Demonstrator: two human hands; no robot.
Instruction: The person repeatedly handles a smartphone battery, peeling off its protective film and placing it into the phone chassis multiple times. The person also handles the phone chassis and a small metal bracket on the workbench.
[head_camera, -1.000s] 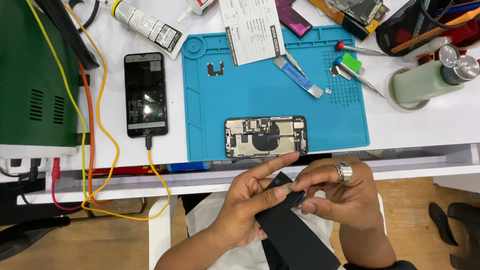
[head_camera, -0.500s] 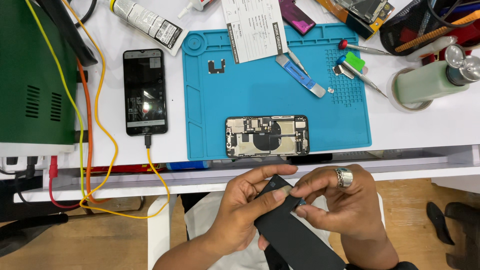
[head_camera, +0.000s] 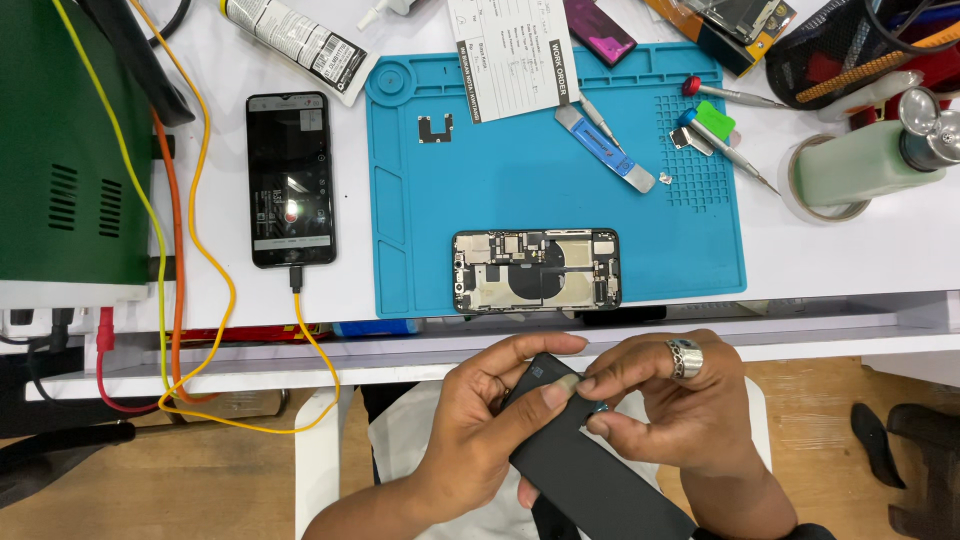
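Observation:
Below the table's front edge, my left hand (head_camera: 480, 425) grips a long black flat phone part (head_camera: 585, 470), thumb across its upper end. My right hand (head_camera: 675, 400), a silver ring on one finger, pinches the part's top right edge with fingertips touching it. On the blue work mat (head_camera: 520, 170) above lies an opened phone body (head_camera: 536, 271) with its inner boards showing.
A black phone (head_camera: 290, 180) with a lit screen lies left of the mat, plugged into a yellow cable (head_camera: 215, 290). A green box (head_camera: 70, 150) stands far left. Screwdrivers (head_camera: 730, 135), a blue pry tool (head_camera: 605, 150), a paper sheet (head_camera: 510, 55) and a tape roll (head_camera: 830, 175) lie about.
Both hands have shifted slightly on the black part, my left thumb sliding further over its upper end. The things on the table have not moved.

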